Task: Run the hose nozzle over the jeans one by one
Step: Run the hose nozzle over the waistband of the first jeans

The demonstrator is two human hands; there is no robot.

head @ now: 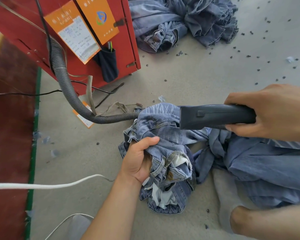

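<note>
Head view. Grey floor (189, 80), speckled with dark lint bits, mostly upper right. Left edge bounded by a green strip (34, 135) and a dark red surface beyond it. Red cabinet (24, 37) stands upper left, orange tags (73, 32) hanging on its front. Open floor lies between the cabinet and the jeans in hand, and above the right hand toward a second heap of jeans (184, 23) at top centre. White cord (47, 185) crosses lower left, just beside the left forearm.

Hose nozzle (215, 116): black, flattened, mouth pointing left and laid against the bunched denim. Right hand (274, 111) has its fingers curled round the nozzle's rear. Grey corrugated hose (64, 84) runs down from the cabinet and disappears behind the jeans.

Jeans (164, 153): pale blue, washed, crumpled into a bundle at centre, white pocket lining showing, legs trailing right across the floor. Left hand (139, 160) grips a fold of the bundle, thumb on top, fingers hidden beneath cloth.
</note>
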